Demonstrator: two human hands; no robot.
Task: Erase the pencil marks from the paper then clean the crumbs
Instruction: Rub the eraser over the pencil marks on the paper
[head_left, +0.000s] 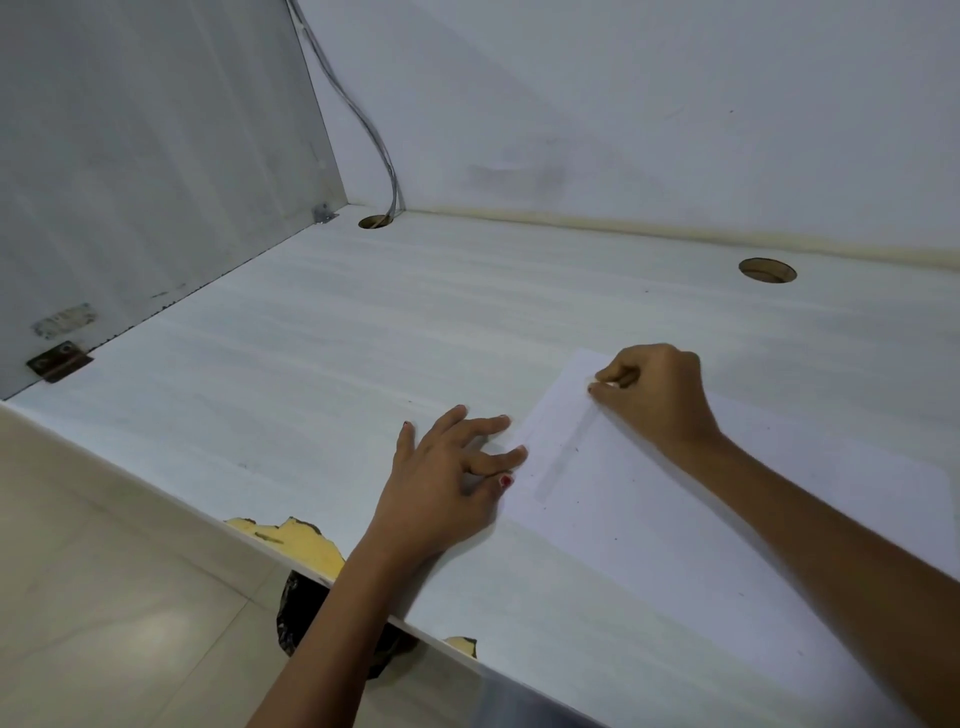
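Paper (701, 519) lies right of centre on the surface (363, 338). Right hand (657, 400) is curled, its tips pinching a small pale eraser (609, 385), mostly hidden, at the sheet's upper left edge. Left hand (447, 480) lies with its fingers spread and straight, tips on the sheet's left edge. A faint grey band (569, 452) runs down from the eraser, with dark specks beside it, likely crumbs. Judgement: rub in short, light strokes away from the pinning hand so the sheet does not buckle.
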